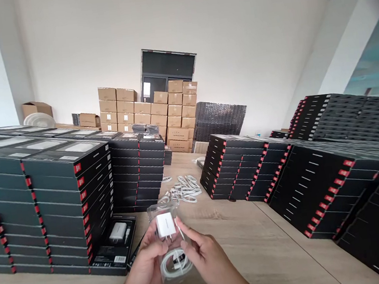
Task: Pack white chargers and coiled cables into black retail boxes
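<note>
My left hand (pixel 145 262) is closed round the left side of a clear plastic tray (pixel 152 213). In the tray's upper part sits a white charger plug (pixel 165 223), its metal prongs pointing toward me. Below the plug lies a coiled white cable (pixel 168 272). The fingers of my right hand (pixel 207 255) are closed on the cable's end (pixel 180 231), at the tray's right edge beside the plug. Beyond the tray, several bundled white cables (pixel 185 189) lie loose on the wooden table (pixel 230 228).
Stacks of black boxes (pixel 55 198) rise close on the left, with more box stacks (pixel 243 167) on the right. A black box showing a white charger (pixel 117 232) lies beside my left hand. Cardboard cartons (pixel 125 106) are piled against the back wall.
</note>
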Tool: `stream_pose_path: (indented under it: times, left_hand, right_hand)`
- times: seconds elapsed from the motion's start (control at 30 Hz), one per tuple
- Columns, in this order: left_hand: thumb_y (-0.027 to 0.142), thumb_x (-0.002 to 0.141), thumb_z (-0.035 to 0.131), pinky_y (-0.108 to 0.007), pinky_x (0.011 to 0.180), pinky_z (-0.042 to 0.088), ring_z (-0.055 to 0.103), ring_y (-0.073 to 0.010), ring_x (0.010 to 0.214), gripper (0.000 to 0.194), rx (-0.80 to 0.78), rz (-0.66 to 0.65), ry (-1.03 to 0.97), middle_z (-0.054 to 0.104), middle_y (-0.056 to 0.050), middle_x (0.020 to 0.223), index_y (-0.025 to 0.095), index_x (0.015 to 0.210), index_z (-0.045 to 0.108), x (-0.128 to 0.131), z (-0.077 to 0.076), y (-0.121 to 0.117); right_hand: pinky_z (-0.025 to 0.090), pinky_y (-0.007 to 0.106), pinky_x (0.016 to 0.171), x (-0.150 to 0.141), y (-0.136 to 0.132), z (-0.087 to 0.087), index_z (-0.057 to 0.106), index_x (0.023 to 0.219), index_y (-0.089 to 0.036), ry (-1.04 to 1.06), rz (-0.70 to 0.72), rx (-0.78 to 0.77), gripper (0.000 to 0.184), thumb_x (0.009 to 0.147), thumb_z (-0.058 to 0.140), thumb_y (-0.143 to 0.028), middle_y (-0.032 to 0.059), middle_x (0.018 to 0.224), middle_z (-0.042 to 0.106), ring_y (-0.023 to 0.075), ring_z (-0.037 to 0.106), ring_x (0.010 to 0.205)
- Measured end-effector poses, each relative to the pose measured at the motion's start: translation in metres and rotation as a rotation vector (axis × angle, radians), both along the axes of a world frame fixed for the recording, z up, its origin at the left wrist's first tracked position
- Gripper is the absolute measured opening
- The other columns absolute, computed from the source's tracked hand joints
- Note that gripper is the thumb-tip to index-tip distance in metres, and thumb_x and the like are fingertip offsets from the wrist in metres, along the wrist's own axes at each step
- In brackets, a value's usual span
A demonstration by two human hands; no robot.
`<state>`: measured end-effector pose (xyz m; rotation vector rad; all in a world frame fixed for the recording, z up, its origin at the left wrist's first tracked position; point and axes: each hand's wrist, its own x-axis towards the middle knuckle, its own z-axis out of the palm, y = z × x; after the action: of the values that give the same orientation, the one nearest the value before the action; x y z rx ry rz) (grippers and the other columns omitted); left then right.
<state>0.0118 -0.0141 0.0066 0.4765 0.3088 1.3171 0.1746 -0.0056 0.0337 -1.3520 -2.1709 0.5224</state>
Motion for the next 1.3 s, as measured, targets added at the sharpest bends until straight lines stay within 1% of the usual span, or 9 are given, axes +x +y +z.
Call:
stream_pose_path:
  times: [0.17, 0.33, 0.47, 0.57, 0.7, 0.8, 1.1, 1.17, 1.3]
  left_hand:
    - [0.004, 0.061, 0.067, -0.034, 0.081, 0.050, 0.067, -0.0252, 0.096, 0.077, 0.002, -0.043, 0.025, 0.072, -0.011, 0.103, 0.021, 0.134, 0.047, -0.007, 0.004, 0.000]
    - [0.001, 0.060, 0.059, -0.029, 0.072, 0.049, 0.066, -0.0213, 0.092, 0.088, -0.007, -0.104, 0.097, 0.070, -0.006, 0.105, 0.028, 0.141, 0.036, -0.007, 0.001, 0.000]
    - [0.000, 0.057, 0.054, -0.028, 0.071, 0.049, 0.065, -0.0202, 0.096, 0.091, -0.093, -0.041, 0.157, 0.070, -0.004, 0.103, 0.029, 0.141, 0.034, -0.004, 0.002, 0.001]
    - [0.000, 0.057, 0.054, -0.027, 0.073, 0.050, 0.066, -0.0212, 0.100, 0.082, -0.111, 0.019, 0.138, 0.070, -0.005, 0.105, 0.025, 0.134, 0.044, -0.002, 0.001, 0.002]
    - [-0.001, 0.057, 0.056, -0.027, 0.071, 0.051, 0.069, -0.0201, 0.089, 0.072, -0.181, 0.080, 0.111, 0.073, -0.006, 0.097, 0.020, 0.125, 0.052, -0.001, -0.002, 0.004]
    - [0.000, 0.057, 0.057, -0.029, 0.071, 0.052, 0.070, -0.0202, 0.084, 0.071, -0.221, 0.096, 0.103, 0.074, -0.006, 0.093, 0.019, 0.125, 0.053, -0.001, -0.004, 0.004]
    - [-0.001, 0.058, 0.057, -0.019, 0.056, 0.046, 0.069, -0.0206, 0.091, 0.057, -0.142, -0.016, 0.092, 0.075, -0.010, 0.097, 0.014, 0.113, 0.062, -0.013, 0.010, 0.003]
    - [0.000, 0.058, 0.056, -0.021, 0.059, 0.048, 0.069, -0.0216, 0.091, 0.059, -0.125, -0.043, 0.078, 0.075, -0.011, 0.098, 0.014, 0.115, 0.061, -0.016, 0.011, 0.004]
    - [0.002, 0.057, 0.055, -0.028, 0.067, 0.050, 0.069, -0.0252, 0.094, 0.065, -0.066, -0.083, 0.036, 0.075, -0.011, 0.098, 0.015, 0.121, 0.058, -0.019, 0.005, 0.006]
  right_hand:
    - [0.039, 0.023, 0.057, 0.004, -0.001, -0.004, 0.029, 0.148, -0.026, 0.119, 0.133, -0.068, 0.059, 0.091, 0.043, -0.030, -0.0046, 0.062, 0.054, 0.0140, 0.047, 0.056]
    - [0.049, 0.028, 0.076, 0.008, 0.005, -0.013, 0.041, 0.143, -0.027, 0.133, 0.119, -0.026, 0.049, 0.095, 0.033, -0.026, 0.0035, 0.093, 0.071, 0.0181, 0.062, 0.076]
    - [0.050, 0.029, 0.085, 0.004, 0.011, -0.026, 0.045, 0.141, -0.028, 0.157, 0.102, -0.013, 0.046, 0.097, 0.033, -0.028, 0.0050, 0.111, 0.071, 0.0182, 0.066, 0.091]
    - [0.052, 0.027, 0.082, -0.006, 0.011, -0.036, 0.044, 0.141, -0.030, 0.138, 0.015, 0.083, 0.046, 0.097, 0.034, -0.028, 0.0052, 0.111, 0.072, 0.0186, 0.068, 0.091]
    - [0.053, 0.024, 0.066, -0.020, 0.011, -0.048, 0.040, 0.143, -0.033, 0.004, -0.110, 0.262, 0.050, 0.094, 0.036, -0.022, 0.0045, 0.095, 0.075, 0.0183, 0.070, 0.074]
    - [0.052, 0.024, 0.061, -0.026, 0.014, -0.049, 0.040, 0.142, -0.036, -0.078, -0.149, 0.280, 0.053, 0.092, 0.039, -0.019, 0.0037, 0.087, 0.074, 0.0185, 0.069, 0.068]
    - [0.049, 0.030, 0.091, -0.010, -0.002, -0.014, 0.047, 0.140, -0.029, 0.288, 0.066, 0.071, 0.044, 0.097, 0.037, -0.032, 0.0064, 0.108, 0.067, 0.0190, 0.062, 0.097]
    - [0.050, 0.031, 0.087, -0.007, -0.007, -0.013, 0.040, 0.143, -0.030, 0.369, 0.100, -0.030, 0.048, 0.096, 0.042, -0.033, 0.0055, 0.106, 0.065, 0.0185, 0.061, 0.094]
    - [0.050, 0.027, 0.066, -0.007, -0.008, -0.018, 0.016, 0.151, -0.028, 0.595, 0.122, -0.273, 0.074, 0.089, 0.055, -0.034, 0.0032, 0.098, 0.060, 0.0154, 0.058, 0.076]
